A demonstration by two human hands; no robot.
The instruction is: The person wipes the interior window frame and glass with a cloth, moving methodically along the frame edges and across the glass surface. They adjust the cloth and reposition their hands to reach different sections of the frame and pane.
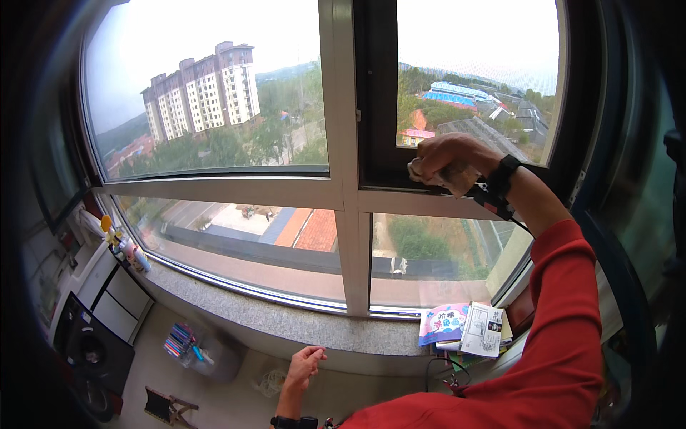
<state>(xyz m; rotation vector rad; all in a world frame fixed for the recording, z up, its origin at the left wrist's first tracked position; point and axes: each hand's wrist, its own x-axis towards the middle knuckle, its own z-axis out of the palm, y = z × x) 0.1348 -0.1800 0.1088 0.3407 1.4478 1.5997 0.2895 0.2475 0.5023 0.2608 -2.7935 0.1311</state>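
Note:
My right hand (437, 155) grips a crumpled, light brown cloth (460, 178), which looks pressed to the bottom rail of the dark inner window frame (378, 161) at the upper right. A black strap with a small device and a cable (496, 206) is around that wrist. Low in the middle, my left hand (305, 367) hangs in front of the stone windowsill (278, 319), its fingers curled together and no object visible in them. Another black strap (295, 422) circles the left wrist. Pale window bars (345, 198) divide the panes.
Books and papers (455, 330) are piled on the sill's right end. At its left end stand bottles (136, 254). Below are a bin-like container (217, 356) with markers on top, a folding stool (169, 407) and a dark front-loading washing machine (94, 343).

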